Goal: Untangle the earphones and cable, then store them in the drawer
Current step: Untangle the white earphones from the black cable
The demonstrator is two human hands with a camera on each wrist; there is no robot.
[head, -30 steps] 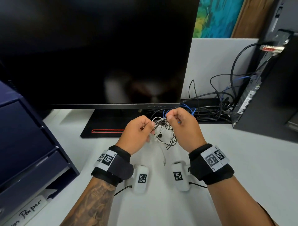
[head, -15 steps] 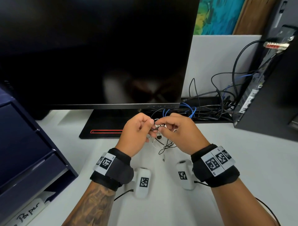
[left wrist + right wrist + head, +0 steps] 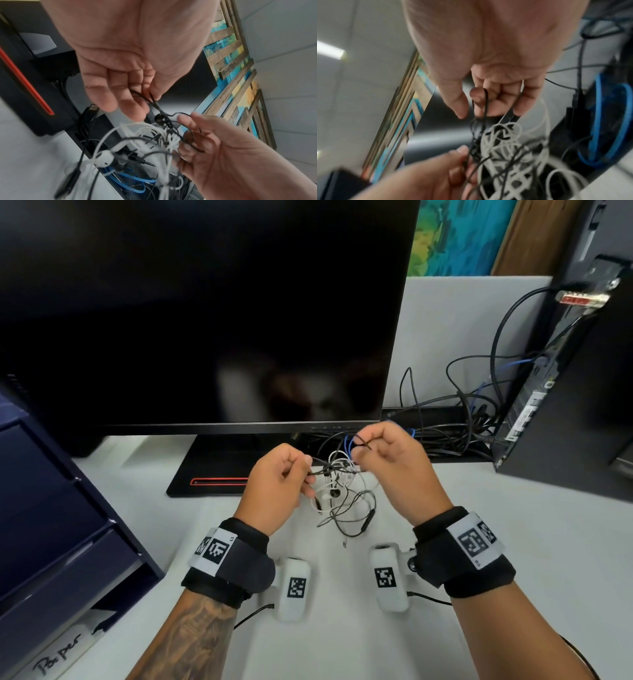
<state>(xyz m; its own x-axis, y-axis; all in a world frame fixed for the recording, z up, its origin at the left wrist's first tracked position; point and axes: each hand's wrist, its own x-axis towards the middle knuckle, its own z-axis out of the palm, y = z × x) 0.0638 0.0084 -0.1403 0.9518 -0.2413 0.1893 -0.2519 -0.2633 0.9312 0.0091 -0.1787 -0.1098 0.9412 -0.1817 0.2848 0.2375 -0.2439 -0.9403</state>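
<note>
Meanwhile both hands' fingers pinch tangle before monitor; drawer unit left.

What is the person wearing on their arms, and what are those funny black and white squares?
Each wrist has a black strap with a white patch of checkered square codes: left wristband, right wristband. A white camera pod with its own code and a thin black cable hangs beside each. The left forearm is tattooed.

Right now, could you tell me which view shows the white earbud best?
The left wrist view: the white earbud is large, though slightly blurred. The head view shows it small within the tangle; the right wrist view shows only blurred cords.
</note>
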